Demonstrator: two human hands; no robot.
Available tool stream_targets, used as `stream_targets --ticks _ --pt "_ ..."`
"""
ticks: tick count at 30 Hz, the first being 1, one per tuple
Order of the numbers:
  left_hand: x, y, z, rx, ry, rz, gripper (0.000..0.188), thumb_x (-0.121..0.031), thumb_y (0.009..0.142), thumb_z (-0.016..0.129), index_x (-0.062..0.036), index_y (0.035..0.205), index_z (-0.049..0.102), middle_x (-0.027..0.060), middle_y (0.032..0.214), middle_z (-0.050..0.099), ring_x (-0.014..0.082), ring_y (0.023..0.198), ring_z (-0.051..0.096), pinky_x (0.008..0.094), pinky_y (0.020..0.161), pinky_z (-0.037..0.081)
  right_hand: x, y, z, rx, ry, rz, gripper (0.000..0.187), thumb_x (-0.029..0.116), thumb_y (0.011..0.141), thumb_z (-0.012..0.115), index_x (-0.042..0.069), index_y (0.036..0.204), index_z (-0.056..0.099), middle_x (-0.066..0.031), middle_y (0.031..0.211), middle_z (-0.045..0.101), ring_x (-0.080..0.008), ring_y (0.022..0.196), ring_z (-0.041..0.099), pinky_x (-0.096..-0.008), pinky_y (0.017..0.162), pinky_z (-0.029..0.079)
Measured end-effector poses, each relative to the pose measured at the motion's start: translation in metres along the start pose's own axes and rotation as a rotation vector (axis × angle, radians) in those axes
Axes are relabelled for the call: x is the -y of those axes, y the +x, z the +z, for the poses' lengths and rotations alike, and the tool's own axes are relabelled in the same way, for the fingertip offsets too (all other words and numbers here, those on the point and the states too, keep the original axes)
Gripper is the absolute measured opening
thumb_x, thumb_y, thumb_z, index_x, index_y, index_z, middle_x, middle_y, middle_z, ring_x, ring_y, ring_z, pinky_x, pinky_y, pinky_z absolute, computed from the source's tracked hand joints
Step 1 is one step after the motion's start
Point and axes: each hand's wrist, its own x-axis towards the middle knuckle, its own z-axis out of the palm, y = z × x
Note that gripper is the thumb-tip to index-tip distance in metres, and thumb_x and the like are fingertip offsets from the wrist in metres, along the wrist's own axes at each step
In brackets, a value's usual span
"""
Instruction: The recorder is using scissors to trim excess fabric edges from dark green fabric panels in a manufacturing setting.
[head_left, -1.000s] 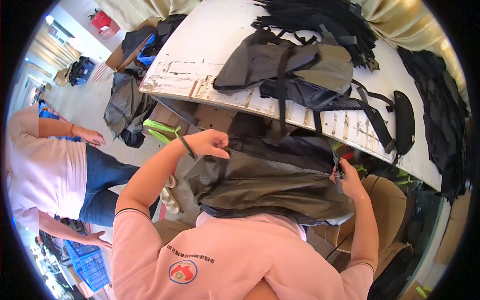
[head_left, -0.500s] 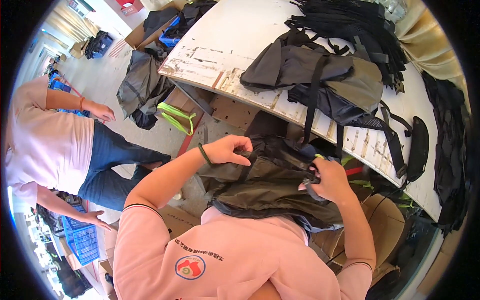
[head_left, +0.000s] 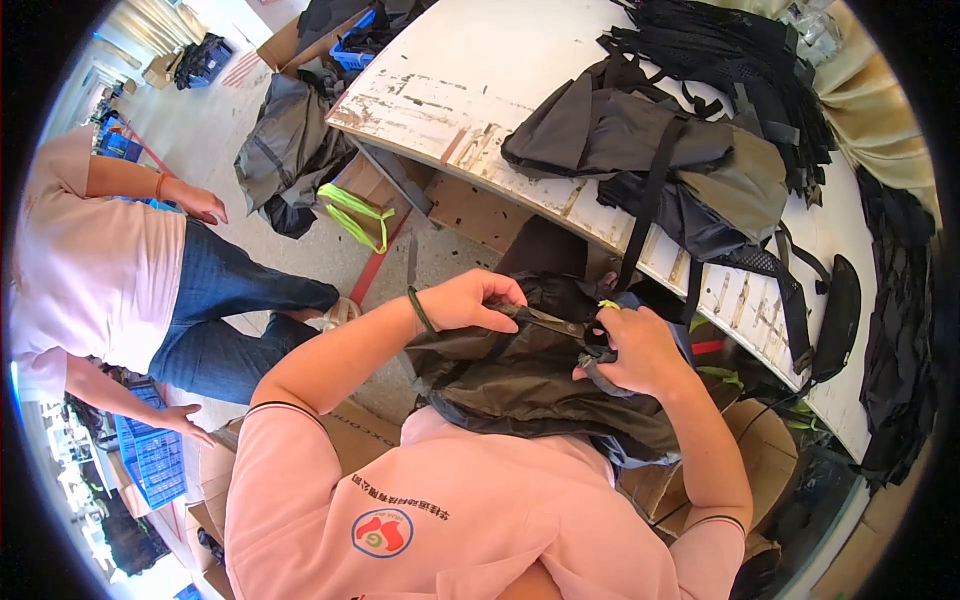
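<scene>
A dark olive and black fabric bag (head_left: 530, 385) lies crumpled across my lap. My left hand (head_left: 472, 302) pinches a bit of its upper edge between thumb and fingers. My right hand (head_left: 640, 350) is closed round the handles of a pair of scissors (head_left: 552, 322), whose blades point left toward my left fingertips. Grey material shows round the scissors' handle. A small yellow-green bit shows at the right fingers; what it belongs to is unclear. Whether the blades touch the fabric cannot be made out.
A worn white table (head_left: 450, 100) stands ahead, with a grey and olive backpack (head_left: 650, 150) and black strips (head_left: 720, 60) on it. Cardboard boxes (head_left: 770, 440) are at right. Another person (head_left: 110, 240) stands at left, near a blue crate (head_left: 150, 455) and a grey bag (head_left: 285, 150).
My right hand has moved slightly left, and the scissors' blades now show stretched toward my left hand. My left hand has shifted a little right, still pinching the bag. The view has shifted slightly.
</scene>
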Motion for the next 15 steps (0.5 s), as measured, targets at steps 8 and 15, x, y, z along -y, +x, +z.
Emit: stream_targets --ticks 8,15 --pt "-0.0039 -0.0025 0.0024 -0.011 0.024 0.014 0.022 -0.005 0.079 0.072 -0.0028 0.099 0.063 -0.0025 0.088 0.061 0.0049 0.080 0.053 0.0216 0.075 0.044 0.0050 0.0037 -0.0055 0.050 -0.009 -0.019 0.058 0.054 0.061 0.079 0.004 0.081 0.056 -0.0128 0.078 0.065 -0.0336 0.076 0.062 -0.0392 0.070 0.045" --pt "-0.0076 -0.0073 0.0031 -0.030 0.078 0.031 0.024 -0.006 0.079 0.072 -0.0020 0.101 0.063 -0.0020 0.088 0.061 0.0058 0.081 0.054 0.0221 0.076 0.045 0.0004 -0.0052 -0.0026 0.083 -0.035 0.067 0.045 0.040 0.061 0.082 0.007 0.080 0.057 -0.0154 0.070 0.062 -0.0364 0.073 0.063 -0.0432 0.065 0.048"
